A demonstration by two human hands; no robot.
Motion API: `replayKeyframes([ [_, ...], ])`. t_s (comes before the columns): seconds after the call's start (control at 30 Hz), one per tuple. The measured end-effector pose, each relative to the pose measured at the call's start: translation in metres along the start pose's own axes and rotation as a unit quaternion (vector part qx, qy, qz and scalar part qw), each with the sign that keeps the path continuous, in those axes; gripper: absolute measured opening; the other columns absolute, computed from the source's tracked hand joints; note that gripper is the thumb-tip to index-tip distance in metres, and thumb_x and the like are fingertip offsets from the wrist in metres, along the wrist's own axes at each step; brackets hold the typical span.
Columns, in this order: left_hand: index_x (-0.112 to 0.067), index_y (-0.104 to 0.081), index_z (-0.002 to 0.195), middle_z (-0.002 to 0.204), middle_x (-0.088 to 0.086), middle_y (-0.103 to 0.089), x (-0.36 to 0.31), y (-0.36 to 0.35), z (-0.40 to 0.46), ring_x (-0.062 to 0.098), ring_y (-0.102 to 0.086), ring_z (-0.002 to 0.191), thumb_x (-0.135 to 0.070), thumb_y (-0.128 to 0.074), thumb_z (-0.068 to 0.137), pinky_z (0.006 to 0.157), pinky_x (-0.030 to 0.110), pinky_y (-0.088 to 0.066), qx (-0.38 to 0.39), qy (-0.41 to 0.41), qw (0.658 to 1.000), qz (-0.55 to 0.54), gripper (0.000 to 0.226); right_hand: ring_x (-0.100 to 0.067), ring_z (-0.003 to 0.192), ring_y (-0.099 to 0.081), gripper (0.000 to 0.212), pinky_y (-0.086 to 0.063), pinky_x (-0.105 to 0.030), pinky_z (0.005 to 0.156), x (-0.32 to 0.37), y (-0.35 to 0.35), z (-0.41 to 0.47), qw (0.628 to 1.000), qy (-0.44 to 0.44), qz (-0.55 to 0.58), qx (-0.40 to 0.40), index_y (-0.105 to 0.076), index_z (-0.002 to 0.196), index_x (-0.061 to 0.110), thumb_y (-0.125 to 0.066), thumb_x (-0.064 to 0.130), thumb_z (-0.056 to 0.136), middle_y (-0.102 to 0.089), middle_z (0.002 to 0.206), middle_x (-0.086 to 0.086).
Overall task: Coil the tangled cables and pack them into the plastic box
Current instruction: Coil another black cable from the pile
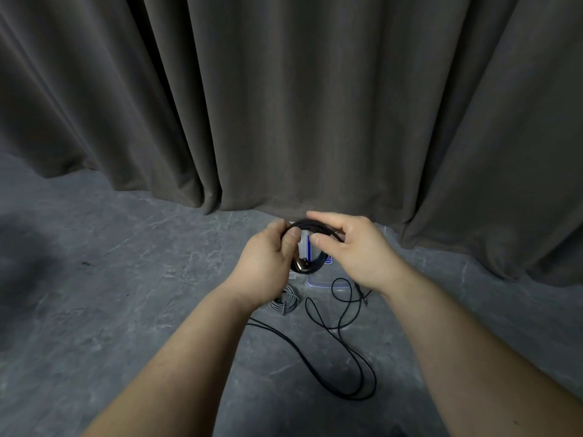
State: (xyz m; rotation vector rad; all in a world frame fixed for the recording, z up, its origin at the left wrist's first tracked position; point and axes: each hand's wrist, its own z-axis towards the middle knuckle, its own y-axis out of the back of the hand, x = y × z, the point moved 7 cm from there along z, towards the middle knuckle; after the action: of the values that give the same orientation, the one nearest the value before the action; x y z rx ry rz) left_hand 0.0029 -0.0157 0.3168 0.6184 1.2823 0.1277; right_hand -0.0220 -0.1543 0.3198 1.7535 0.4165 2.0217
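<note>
Both hands, left hand point(266, 257) and right hand point(350, 247), grip the black coil point(310, 247), seemingly upright, over the plastic box point(318, 280).

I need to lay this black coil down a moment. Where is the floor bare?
Bare grey floor lies left of the left hand, up to the curtain. It is crowded below: grey cable, loose black cable, plastic box.
</note>
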Motion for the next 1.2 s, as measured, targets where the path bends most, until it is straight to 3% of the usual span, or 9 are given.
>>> replayKeyframes([
  [0.1,-0.006,-0.053,0.083,0.068,-0.001,-0.056,0.004,0.003,0.001,0.005,-0.046,0.057,-0.027,-0.041,0.102,0.06,0.02,-0.04,-0.053,0.023,0.997,-0.059,0.031,0.002,0.121,-0.053,0.044,-0.037,-0.015,0.105,0.002,0.002,0.0,1.0,0.01,0.0,-0.023,-0.052,0.137,0.025,-0.059,0.021,0.094,-0.06,0.131,0.01],
  [0.2,-0.006,-0.057,0.087,0.074,0.005,-0.062,0.003,0.0,-0.001,0.012,-0.051,0.063,-0.028,-0.044,0.101,0.067,0.031,-0.044,-0.051,0.02,0.995,-0.086,0.029,-0.002,0.124,-0.051,0.041,-0.036,-0.016,0.105,0.003,0.004,-0.001,0.999,0.007,0.0,-0.045,-0.05,0.139,0.025,-0.053,0.023,0.098,-0.058,0.133,0.008],
  [0.3,-0.03,-0.065,0.088,0.081,-0.012,-0.07,0.002,0.005,-0.002,0.004,-0.063,0.08,-0.027,-0.053,0.098,0.079,0.022,-0.048,-0.061,0.004,0.997,-0.056,0.016,-0.005,0.122,-0.053,0.038,-0.038,-0.02,0.106,0.006,0.009,-0.002,0.998,0.013,0.013,-0.054,-0.054,0.135,0.022,-0.052,0.018,0.098,-0.062,0.129,0.005],
  [0.37,-0.038,-0.068,0.102,0.087,-0.02,-0.071,0.001,0.007,-0.002,0.0,-0.066,0.087,-0.027,-0.058,0.095,0.084,0.017,-0.049,-0.07,0.001,0.996,-0.056,0.016,-0.005,0.119,-0.055,0.037,-0.039,-0.02,0.106,0.008,0.009,-0.002,0.999,0.015,0.016,-0.047,-0.055,0.135,0.02,-0.052,0.016,0.098,-0.064,0.126,0.004],
  [0.5,-0.021,-0.062,0.129,0.111,-0.014,-0.067,-0.001,0.011,-0.003,0.0,-0.062,0.108,-0.025,-0.063,0.092,0.097,0.016,-0.044,-0.104,-0.014,0.994,-0.035,0.037,-0.004,0.121,-0.054,0.037,-0.038,-0.022,0.107,0.011,0.009,-0.002,0.999,0.021,0.017,-0.026,-0.055,0.135,0.019,-0.052,0.015,0.098,-0.063,0.127,0.003],
  [0.63,-0.021,-0.059,0.132,0.088,-0.006,-0.071,-0.007,0.013,-0.005,0.008,-0.066,0.09,-0.029,-0.057,0.096,0.084,0.015,-0.046,-0.099,-0.042,0.994,0.022,0.037,-0.009,0.124,-0.052,0.037,-0.037,-0.025,0.108,0.012,0.007,-0.001,0.999,0.041,-0.018,-0.013,-0.054,0.136,0.019,-0.051,0.017,0.098,-0.06,0.131,0.0],
  [0.9,-0.01,-0.054,0.092,0.074,0.006,-0.063,-0.008,0.002,-0.001,0.023,-0.058,0.07,-0.029,-0.042,0.101,0.069,0.043,-0.046,-0.002,-0.064,0.994,0.088,0.024,-0.005,0.108,-0.055,0.038,-0.038,-0.017,0.094,0.011,0.0,-0.003,0.996,0.052,-0.071,0.012,-0.054,0.136,0.02,-0.052,0.017,0.098,-0.057,0.105,0.016],
  [1.07,-0.007,-0.048,0.086,0.072,0.008,-0.06,-0.003,0.007,0.0,0.026,-0.054,0.068,-0.026,-0.041,0.102,0.065,0.041,-0.04,-0.066,-0.047,0.994,0.075,0.026,-0.005,0.073,-0.057,0.034,-0.047,-0.022,0.075,0.004,0.008,-0.001,0.995,0.018,0.086,-0.044,-0.061,0.114,0.036,-0.062,0.011,0.091,-0.063,0.085,0.015],
  [1.2,-0.014,-0.047,0.081,0.074,0.003,-0.059,0.008,0.02,0.002,0.017,-0.052,0.068,-0.025,-0.039,0.103,0.063,0.031,-0.039,-0.121,-0.005,0.993,0.011,0.026,0.003,0.051,-0.051,0.027,-0.041,-0.017,0.06,-0.011,0.023,0.001,0.992,-0.028,-0.052,-0.109,-0.065,0.087,0.031,-0.061,0.005,0.087,-0.058,0.061,0.018],
])
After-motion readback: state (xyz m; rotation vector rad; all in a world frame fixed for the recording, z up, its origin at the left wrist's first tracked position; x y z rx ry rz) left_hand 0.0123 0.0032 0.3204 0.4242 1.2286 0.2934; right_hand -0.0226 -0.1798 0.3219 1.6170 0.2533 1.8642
